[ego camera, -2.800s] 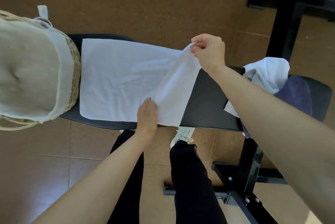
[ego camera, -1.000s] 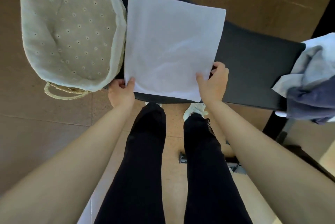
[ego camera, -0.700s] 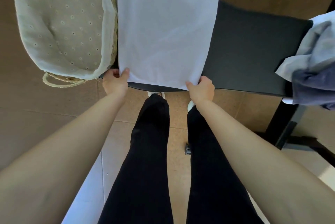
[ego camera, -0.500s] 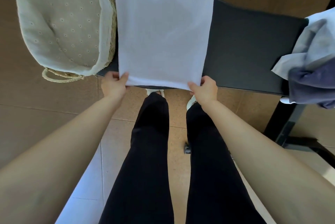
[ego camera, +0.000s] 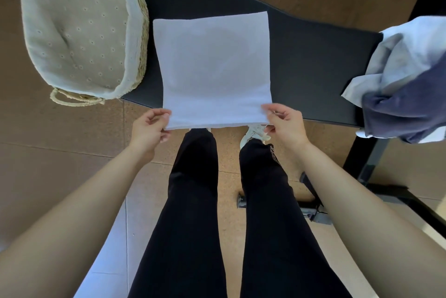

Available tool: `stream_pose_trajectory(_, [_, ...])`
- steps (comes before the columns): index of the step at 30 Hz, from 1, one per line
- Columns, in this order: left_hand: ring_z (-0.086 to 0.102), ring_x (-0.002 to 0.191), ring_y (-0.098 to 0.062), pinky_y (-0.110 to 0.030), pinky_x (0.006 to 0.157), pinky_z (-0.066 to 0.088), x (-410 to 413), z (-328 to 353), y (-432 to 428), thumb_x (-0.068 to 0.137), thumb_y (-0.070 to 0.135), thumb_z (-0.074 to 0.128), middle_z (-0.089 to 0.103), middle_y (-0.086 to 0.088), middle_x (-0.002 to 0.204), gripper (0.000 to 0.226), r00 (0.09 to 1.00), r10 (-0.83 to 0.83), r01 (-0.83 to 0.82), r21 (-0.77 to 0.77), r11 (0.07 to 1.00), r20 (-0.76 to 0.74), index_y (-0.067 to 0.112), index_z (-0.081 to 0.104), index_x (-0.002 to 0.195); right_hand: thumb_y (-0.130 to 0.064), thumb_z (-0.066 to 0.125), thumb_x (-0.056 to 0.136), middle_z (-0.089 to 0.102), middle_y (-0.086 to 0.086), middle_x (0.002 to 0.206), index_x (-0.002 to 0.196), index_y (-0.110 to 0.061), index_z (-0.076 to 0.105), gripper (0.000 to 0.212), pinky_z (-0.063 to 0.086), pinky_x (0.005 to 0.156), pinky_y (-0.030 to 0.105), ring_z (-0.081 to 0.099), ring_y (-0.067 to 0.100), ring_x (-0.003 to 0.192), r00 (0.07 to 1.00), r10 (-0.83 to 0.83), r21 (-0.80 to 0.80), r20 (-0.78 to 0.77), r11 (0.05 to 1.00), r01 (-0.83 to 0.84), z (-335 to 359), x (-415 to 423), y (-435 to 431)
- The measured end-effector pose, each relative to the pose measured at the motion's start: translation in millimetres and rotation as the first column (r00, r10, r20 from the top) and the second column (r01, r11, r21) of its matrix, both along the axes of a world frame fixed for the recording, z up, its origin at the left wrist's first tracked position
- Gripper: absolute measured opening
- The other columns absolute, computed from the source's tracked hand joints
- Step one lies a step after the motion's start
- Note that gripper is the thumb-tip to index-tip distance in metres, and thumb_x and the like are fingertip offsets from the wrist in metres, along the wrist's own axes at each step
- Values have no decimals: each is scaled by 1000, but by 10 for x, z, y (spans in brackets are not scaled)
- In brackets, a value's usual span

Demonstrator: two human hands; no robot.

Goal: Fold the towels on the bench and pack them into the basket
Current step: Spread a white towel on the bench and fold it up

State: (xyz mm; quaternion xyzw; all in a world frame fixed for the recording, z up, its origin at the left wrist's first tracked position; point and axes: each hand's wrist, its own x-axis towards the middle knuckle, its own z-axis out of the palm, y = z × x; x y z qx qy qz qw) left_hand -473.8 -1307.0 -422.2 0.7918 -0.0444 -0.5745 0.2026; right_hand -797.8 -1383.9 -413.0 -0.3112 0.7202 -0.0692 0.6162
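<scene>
Black padded bench runs across the upper frame from 10 to 3 o'clock. The person's legs in black trousers fill the 6 o'clock side over a brown tiled floor.

Wicker basket with a pale eyelet lining sits at 10 o'clock on the bench's left end. Its wall is just beside the towel's left edge; contact can't be told.

White towel lies flat and roughly square on the bench at centre, toward 12 o'clock from the hands. Its near edge hangs past the bench's front edge.

Unfolded pile of white and navy cloth sits at 3 o'clock on the bench's right end, well apart from the white towel.

Left hand is at the towel's 7 o'clock corner, fingers curled and thumb on top, pinching that corner. Right hand is at the 5 o'clock corner with fingertips on the top face and thumb under the edge, also pinching. The rest of the towel lies beyond the fingers toward 12 o'clock.

White shoe shows just below the towel's near edge, beside the right hand.
</scene>
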Motion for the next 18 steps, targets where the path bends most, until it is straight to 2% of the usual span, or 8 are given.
stream_pose_trajectory(1, [56, 66, -12, -19, 52, 49, 65, 15, -65, 100, 14, 63, 65, -1, 97, 10, 997, 19, -19, 3, 1000, -75, 21, 71, 103, -12, 58, 102, 72, -6, 99, 119, -18, 72, 23, 59, 77, 37, 67, 12, 62, 1000, 12, 11, 15, 1000, -12, 7, -13, -73])
stream_pose_trajectory(3, [56, 72, -14, -20, 53, 50, 196, 27, -216, 101, 14, 61, 65, -3, 97, 12, 979, 59, -56, 20, 998, -194, 18, 72, 104, -14, 58, 102, 71, -2, 109, 110, -16, 74, 18, 58, 79, 34, 72, 16, 72, 999, 9, 57, 43, 998, -11, 6, -49, -229])
stream_pose_trajectory(7, [69, 75, -14, -18, 59, 55, 310, 30, -609, 101, 20, 62, 72, -3, 88, 12, 940, 240, -230, 66, 971, -244, 14, 72, 103, -12, 63, 99, 70, 6, 125, 122, -15, 69, 25, 56, 85, 32, 73, 21, 105, 957, -89, 263, 275, 965, 15, 26, -108, -619])
stream_pose_trajectory(10, [73, 75, -12, -18, 64, 57, 322, 35, -912, 99, 20, 62, 75, -1, 83, 13, 837, 460, -453, 95, 886, -297, 13, 72, 103, 1, 64, 94, 70, -1, 129, 133, -15, 61, 43, 56, 91, 32, 70, 20, 112, 904, -88, 284, 418, 958, -39, 60, -88, -921])
stream_pose_trajectory(12, [72, 81, -15, -20, 67, 57, 262, 43, -1052, 96, 5, 51, 75, -2, 88, 23, 751, 567, -573, 91, 814, -339, 9, 70, 108, 0, 68, 92, 73, -2, 123, 128, -15, 64, 39, 58, 81, 27, 73, 17, 101, 936, -36, 184, 351, 982, -31, 53, 8, -1087])
stream_pose_trajectory(14, [69, 88, -16, -19, 67, 56, 159, 29, -1153, 91, -9, 40, 73, -2, 94, 37, 736, 600, -618, 49, 784, -314, 9, 67, 107, -10, 71, 93, 77, -1, 104, 115, -16, 70, 23, 56, 67, 23, 72, 15, 81, 990, 37, 12, 135, 999, -39, 31, 154, -1226])
stream_pose_trajectory(16, [68, 93, -15, -18, 67, 56, 55, -8, -1253, 92, -12, 47, 70, -1, 100, 35, 774, 591, -611, -26, 791, -229, 11, 67, 109, -21, 68, 97, 76, -2, 90, 104, -18, 72, 9, 52, 62, 21, 67, 11, 71, 988, 141, -148, -57, 978, -148, -31, 282, -1346])
stream_pose_trajectory(18, [71, 91, -15, -18, 66, 56, -26, -39, -1363, 92, -1, 65, 71, -2, 102, 26, 793, 594, -606, -78, 792, -130, 13, 67, 115, -29, 65, 98, 71, -7, 90, 100, -19, 72, 12, 51, 68, 20, 65, 8, 78, 957, 226, -237, -181, 934, -266, -112, 358, -1453])
